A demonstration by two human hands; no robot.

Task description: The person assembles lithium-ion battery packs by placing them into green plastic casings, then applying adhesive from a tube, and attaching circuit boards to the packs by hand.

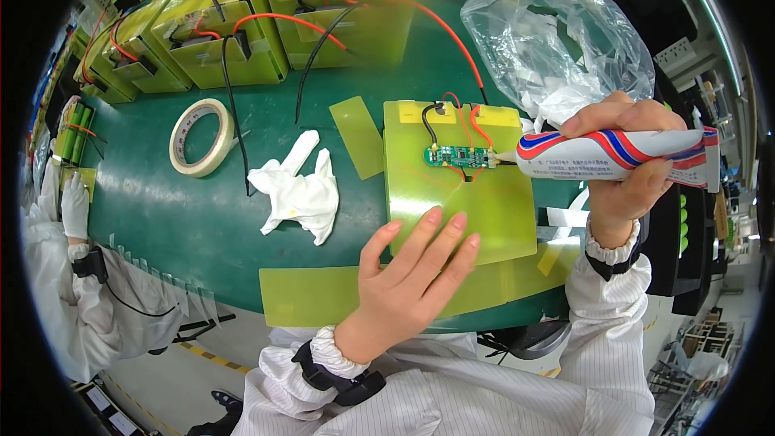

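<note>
My right hand (634, 165) is wrapped round a white glue tube (601, 152) with red and blue stripes. Its nozzle points left, at the right end of a small green circuit board (458, 157); whether it touches the board I cannot tell. The board lies on a yellow-green panel-covered battery pack (462, 222), with black and red wires running from it to pads at the far edge. My left hand (412, 278) lies flat on the near part of the pack, fingers spread, holding nothing.
A masking tape roll (180, 148), a crumpled white glove (300, 198) and a loose yellow sheet (358, 137) lie to the left. Wrapped battery packs (343, 28) with loose wires line the back. A clear plastic bag (565, 40) sits back right. At far left shows a co-worker's gloved hand (75, 208).
</note>
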